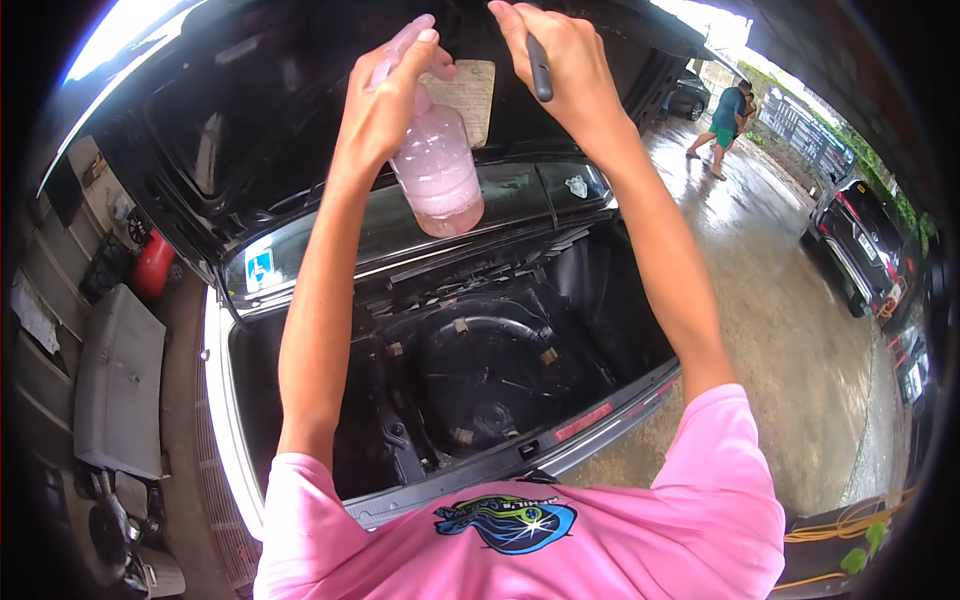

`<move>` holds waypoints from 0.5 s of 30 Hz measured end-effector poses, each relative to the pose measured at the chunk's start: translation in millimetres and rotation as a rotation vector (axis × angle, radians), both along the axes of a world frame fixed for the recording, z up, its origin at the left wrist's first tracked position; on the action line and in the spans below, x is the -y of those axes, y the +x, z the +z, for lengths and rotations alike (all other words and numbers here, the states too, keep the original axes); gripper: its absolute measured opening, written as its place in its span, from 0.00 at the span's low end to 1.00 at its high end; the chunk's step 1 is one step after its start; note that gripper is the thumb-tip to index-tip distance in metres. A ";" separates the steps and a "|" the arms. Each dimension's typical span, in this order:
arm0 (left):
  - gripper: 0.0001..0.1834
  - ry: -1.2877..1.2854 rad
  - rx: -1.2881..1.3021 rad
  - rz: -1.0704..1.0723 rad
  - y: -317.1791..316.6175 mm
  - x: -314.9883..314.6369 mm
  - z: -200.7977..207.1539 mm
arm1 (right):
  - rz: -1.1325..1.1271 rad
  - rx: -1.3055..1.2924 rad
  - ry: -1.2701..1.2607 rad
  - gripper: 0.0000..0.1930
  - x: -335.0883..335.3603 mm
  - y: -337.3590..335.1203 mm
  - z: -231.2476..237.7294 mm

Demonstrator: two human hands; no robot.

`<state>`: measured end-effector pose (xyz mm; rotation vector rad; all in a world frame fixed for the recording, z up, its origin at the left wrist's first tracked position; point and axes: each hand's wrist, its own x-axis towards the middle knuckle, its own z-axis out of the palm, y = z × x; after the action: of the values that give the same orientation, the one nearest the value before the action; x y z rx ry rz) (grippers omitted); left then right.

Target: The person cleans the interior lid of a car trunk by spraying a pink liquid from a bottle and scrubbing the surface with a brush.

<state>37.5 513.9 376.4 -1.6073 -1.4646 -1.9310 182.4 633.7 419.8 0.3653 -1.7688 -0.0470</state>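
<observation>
Raised in front of the open trunk lid [250,130], my left hand [375,115] is wrapped round the neck and trigger of a pinkish, see-through spray bottle [437,175]. Some liquid shows at the bottle's base, and the bottle tilts slightly. To its right, my right hand [578,75] grips a tool by its dark handle [541,72]. The handle's end points down out of my fist; the tool's other end is out of sight. Between the hands, a pale label [468,98] is stuck to the lid's underside. Below lies the car's bare black trunk well [480,350].
At the left stand a grey car panel or box [120,380] and a red tank [153,265]. Two people [722,130] are on the wet driveway at the far right. A dark car [860,240] is parked there. Yellow cord or hose [840,525] lies at the lower right.
</observation>
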 end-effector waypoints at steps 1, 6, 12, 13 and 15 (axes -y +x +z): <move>0.29 -0.012 -0.004 -0.008 1.0 1.6 0.8 | -0.026 0.028 0.003 0.14 -2.2 -0.5 -1.0; 0.29 -0.012 0.002 0.003 1.0 10.8 1.3 | 0.034 0.089 -0.094 0.16 5.9 0.4 7.0; 0.30 -0.051 -0.009 0.031 7.4 18.9 -5.4 | 0.028 0.122 -0.225 0.17 30.2 -0.1 15.4; 0.30 -0.042 0.000 0.034 8.7 19.9 -3.2 | 0.027 -0.056 -0.040 0.19 12.5 -22.2 13.3; 0.30 -0.027 -0.085 0.038 3.4 19.4 0.3 | -0.251 0.021 0.028 0.13 -1.3 -43.6 0.7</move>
<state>40.8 494.6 376.6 -1.6394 -1.4825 -1.8077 138.8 635.0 420.5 0.1624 -1.8279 -0.2470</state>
